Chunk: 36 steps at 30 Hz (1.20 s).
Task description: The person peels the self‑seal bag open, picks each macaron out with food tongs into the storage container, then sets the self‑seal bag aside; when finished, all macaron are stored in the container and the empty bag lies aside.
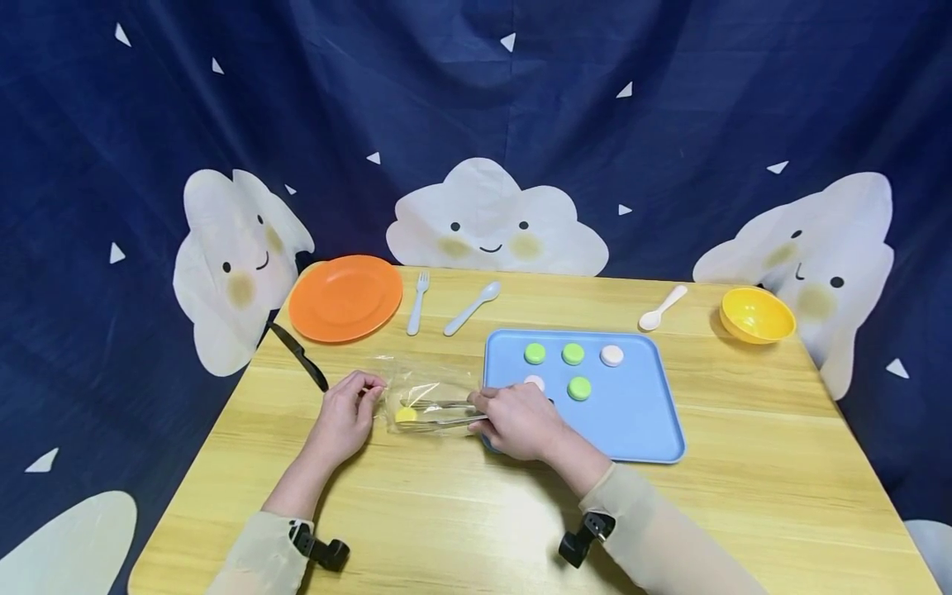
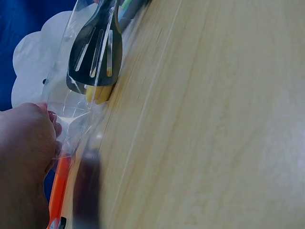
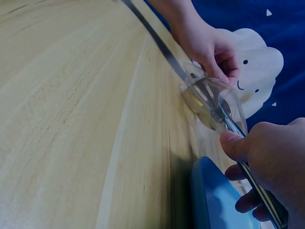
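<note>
My left hand (image 1: 345, 417) pinches the closed-looking left end of a clear plastic bag (image 1: 431, 384) above the table. From the other side, my right hand (image 1: 521, 420) grips metal tongs (image 1: 449, 422), whose arms reach into the bag. A yellow macaron-like disc (image 1: 406, 415) lies inside the bag at the tong tips; whether they squeeze it, I cannot tell. In the left wrist view, a dark slotted tong head (image 2: 96, 55) covers part of the disc. Under the right hand is a blue tray (image 1: 621, 434) bearing several green discs (image 1: 579, 388) and white discs (image 1: 612, 355).
Behind the bag lie a grey fork (image 1: 418, 304) and a grey spoon (image 1: 472, 309). An orange plate (image 1: 345, 297) and a black knife (image 1: 299, 355) are at the left. A white spoon (image 1: 662, 309) and a yellow bowl (image 1: 757, 316) stand back right.
</note>
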Tool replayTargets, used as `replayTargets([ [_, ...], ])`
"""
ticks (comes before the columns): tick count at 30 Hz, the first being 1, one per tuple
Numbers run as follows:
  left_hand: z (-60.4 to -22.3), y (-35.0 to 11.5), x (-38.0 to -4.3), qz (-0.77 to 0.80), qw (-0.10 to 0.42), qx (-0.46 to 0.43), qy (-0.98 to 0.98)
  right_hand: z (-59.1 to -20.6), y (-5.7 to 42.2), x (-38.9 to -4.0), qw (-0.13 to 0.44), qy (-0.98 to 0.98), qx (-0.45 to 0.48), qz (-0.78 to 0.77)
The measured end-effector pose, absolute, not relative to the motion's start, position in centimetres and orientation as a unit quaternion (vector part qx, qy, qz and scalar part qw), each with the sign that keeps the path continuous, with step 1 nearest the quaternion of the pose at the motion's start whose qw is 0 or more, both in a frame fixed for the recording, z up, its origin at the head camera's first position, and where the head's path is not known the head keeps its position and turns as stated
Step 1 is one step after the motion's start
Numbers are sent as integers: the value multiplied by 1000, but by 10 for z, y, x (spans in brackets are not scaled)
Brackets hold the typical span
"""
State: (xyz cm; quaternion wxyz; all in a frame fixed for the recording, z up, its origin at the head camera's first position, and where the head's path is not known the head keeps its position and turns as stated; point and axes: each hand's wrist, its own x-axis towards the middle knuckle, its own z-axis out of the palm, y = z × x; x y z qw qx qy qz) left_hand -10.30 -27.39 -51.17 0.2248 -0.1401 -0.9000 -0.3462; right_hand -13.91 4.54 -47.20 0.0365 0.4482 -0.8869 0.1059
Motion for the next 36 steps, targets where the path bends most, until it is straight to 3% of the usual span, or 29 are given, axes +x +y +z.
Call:
replayTargets([
  [15,-509,-274,-101,-337,217,-126,-907,-460,79,-145,65,-898,419,117],
  [36,-510,-271,-103,-341,215,-126,-907,-443,183,-144,110,-925,339,132],
])
